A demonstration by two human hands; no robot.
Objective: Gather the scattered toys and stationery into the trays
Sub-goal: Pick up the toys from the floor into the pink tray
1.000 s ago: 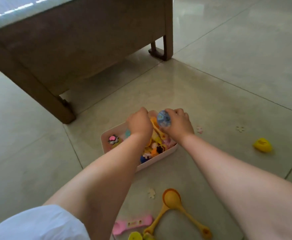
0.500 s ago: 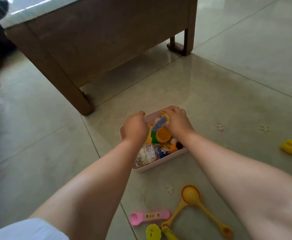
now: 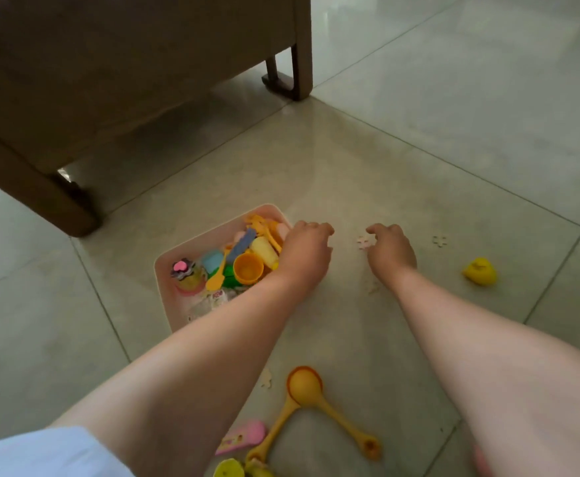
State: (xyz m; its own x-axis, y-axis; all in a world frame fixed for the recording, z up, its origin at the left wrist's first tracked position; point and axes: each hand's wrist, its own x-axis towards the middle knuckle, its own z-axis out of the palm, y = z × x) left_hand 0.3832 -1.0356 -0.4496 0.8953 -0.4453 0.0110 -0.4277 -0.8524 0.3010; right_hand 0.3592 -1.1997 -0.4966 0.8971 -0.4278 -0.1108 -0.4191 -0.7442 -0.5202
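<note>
1. Tray (image 3: 164, 270), pink, sits on the floor (image 3: 419, 149) just left of frame centre, packed with toys: an orange cup (image 3: 248, 268), a pale yellow bottle (image 3: 264, 249), a blue block (image 3: 211, 260), a pink-and-black flower piece (image 3: 181, 267).
2. Left hand (image 3: 304, 254) is over the tray's right edge, fingers curled downward at the rim; whether that grip has anything in it, I cannot tell.
3. Right hand (image 3: 390, 251) is down at the floor right of the tray, fingers curled, fingertips just beside a small pink puzzle piece (image 3: 364, 241); contact is not clear, and the grip looks unfilled.
4. Further right lies a pale puzzle piece (image 3: 439, 240), apart from the hand.
5. Yellow duck (image 3: 480, 271) sits at the right side of the frame, well clear of both hands.
6. Bottom centre: two orange scoops (image 3: 305, 385) with handles splayed, a pink toy (image 3: 243, 437) beside them, a yellow toy (image 3: 229, 469) at the bottom edge.
7. Another pale piece (image 3: 266, 380) peeks out beside the left forearm.
8. Upper left: a brown wooden furniture (image 3: 126, 63) on legs.
</note>
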